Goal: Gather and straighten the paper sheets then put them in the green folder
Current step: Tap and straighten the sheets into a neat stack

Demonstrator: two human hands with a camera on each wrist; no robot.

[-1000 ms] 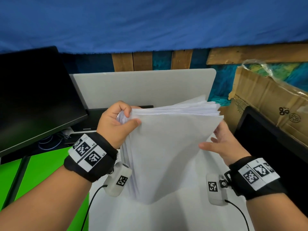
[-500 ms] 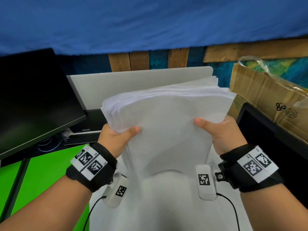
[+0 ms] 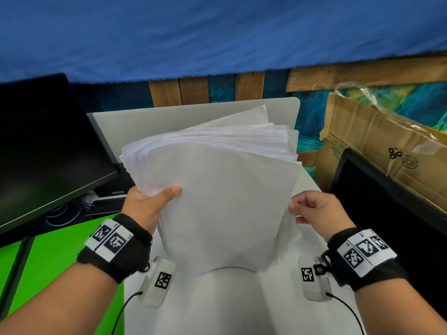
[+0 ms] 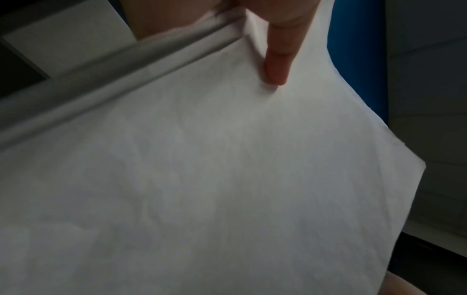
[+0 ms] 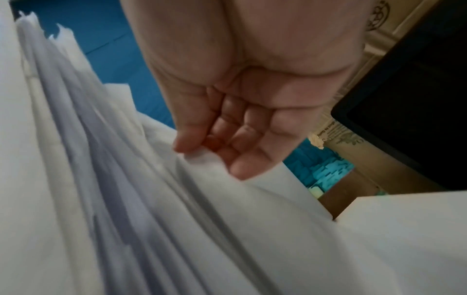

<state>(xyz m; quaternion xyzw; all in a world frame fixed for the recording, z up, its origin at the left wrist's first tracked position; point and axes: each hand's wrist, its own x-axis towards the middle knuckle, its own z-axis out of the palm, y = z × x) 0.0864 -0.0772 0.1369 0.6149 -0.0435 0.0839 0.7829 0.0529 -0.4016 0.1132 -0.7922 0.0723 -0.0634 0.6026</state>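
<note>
The green folder (image 3: 55, 259) lies flat at the left (nothing visible in it). Left hand (image 3: 145, 206) grips the upright paper sheets (image 3: 222, 201) above the bench (image 3: 229, 305); right hand (image 3: 319, 211) pinches their right edge.

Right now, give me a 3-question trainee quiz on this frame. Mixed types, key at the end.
1. True or false: the paper stack lies flat on the white table.
2. Multiple choice: how does the right hand meet the stack? A) pinches its right edge, B) presses flat on top, C) hangs clear of it.
3. Fill in: the top edges of the sheets are ____ (flush / fanned unevenly).

Key
1. False: the left hand grips it and it stands upright, with its bottom edge low over the table.
2. A: the right wrist view shows thumb and fingers closed on some sheets' edge.
3. Fanned unevenly; the green folder holds no paper in view.
</note>
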